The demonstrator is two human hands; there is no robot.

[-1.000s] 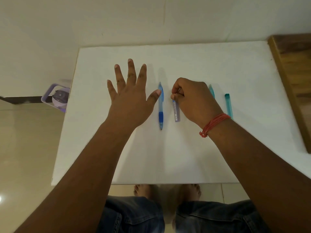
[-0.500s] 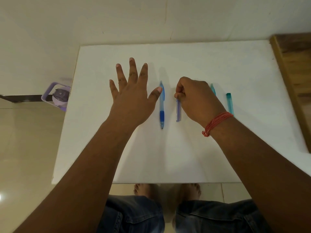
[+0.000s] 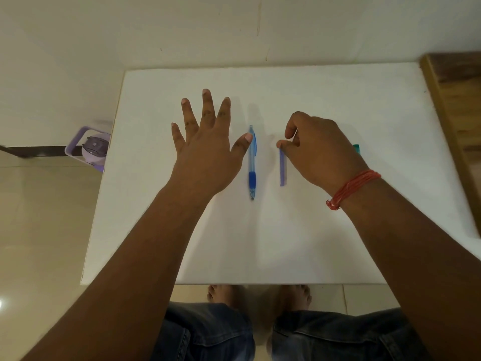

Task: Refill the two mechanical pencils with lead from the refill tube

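A blue mechanical pencil (image 3: pixel 252 175) lies lengthwise in the middle of the white table (image 3: pixel 260 243), tip toward me. My left hand (image 3: pixel 205 155) rests flat beside it with fingers spread and holds nothing; the thumb tip touches the pencil's clip end. Right of the pencil is the slim purple lead refill tube (image 3: pixel 283 170), roughly parallel to it. My right hand (image 3: pixel 320 149) pinches the tube's far end between thumb and fingers. A teal piece (image 3: pixel 356 148) peeks out behind my right hand. That hand hides the rest of it and anything else lying there.
A purple water bottle (image 3: pixel 92 149) stands on the floor off the table's left edge. A wooden piece of furniture (image 3: pixel 458 95) borders the table on the right. A wall runs along the far edge. My knees and feet are below the near edge.
My right hand has shifted a little to the right with the refill tube, away from the blue pencil, and now covers the teal pencil seen earlier. My left hand has stayed flat.
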